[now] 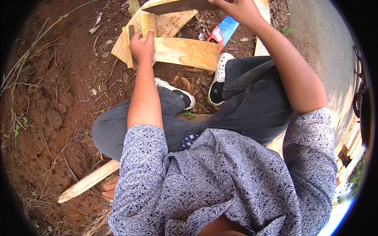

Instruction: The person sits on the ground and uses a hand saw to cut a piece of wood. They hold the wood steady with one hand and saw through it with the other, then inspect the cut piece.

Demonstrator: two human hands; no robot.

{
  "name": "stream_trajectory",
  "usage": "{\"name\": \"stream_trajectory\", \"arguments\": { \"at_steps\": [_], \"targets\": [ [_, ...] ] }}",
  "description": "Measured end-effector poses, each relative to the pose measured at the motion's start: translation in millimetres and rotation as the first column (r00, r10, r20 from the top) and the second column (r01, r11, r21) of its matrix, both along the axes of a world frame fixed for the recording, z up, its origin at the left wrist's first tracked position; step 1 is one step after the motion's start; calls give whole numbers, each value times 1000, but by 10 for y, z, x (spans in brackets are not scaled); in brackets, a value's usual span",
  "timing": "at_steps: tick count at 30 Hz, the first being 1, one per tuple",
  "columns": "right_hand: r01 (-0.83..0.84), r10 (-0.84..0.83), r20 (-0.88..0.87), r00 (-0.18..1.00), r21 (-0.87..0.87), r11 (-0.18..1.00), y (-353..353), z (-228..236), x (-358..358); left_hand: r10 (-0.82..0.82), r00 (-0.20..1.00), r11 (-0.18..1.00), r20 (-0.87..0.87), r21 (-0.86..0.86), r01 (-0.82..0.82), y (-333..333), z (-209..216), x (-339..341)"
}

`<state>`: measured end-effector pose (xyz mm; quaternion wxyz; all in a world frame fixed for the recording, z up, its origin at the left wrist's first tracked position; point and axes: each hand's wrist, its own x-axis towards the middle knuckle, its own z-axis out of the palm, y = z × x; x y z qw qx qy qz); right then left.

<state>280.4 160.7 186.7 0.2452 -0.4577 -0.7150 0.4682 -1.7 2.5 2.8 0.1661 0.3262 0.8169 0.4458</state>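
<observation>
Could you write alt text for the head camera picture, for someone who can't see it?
Seen from above, a seated person's left hand grips small upright wooden pieces against a pale wooden board on red dirt, while the right hand holds another board at the top edge. A blue and red handsaw lies by a white shoe.

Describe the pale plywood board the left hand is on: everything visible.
The pale plywood board is a flat, light tan piece with visible grain and a slightly curved long edge. It lies level across the red-brown soil, just beyond the white sneakers. The left hand grips its left end, where short upright wooden strips stand against it. More plywood pieces lie behind it. Its underside is hidden.
</observation>
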Motion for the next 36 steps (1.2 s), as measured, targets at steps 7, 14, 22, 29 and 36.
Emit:
{"name": "stream_trajectory", "arguments": {
  "at_steps": [7, 14, 22, 29, 36],
  "targets": [
    [127, -129, -60, 990, -28, 991, 193, 37, 143, -4, 993, 994, 121, 104, -9, -54, 9, 28],
    [156, -161, -23, 987, -143, 977, 292, 47, 273, -52, 997, 996, 64, 68, 48, -54, 82, 37],
    [309, -281, 192, 940, -138, 941, 670, 887, 1634, 0, 974, 936, -227, -342, -80, 217, 431, 476],
    [600, -734, -118, 668, -497, 626, -162, -770, 3476, -35, 977, 933, -208, -357, -43, 144, 325, 326],
    [676, -810, 204, 550, -677, 289, -1227, -1759, 3897, -32, 966, 888, -256, -452, -90, 215, 371, 356]
  ]
}}
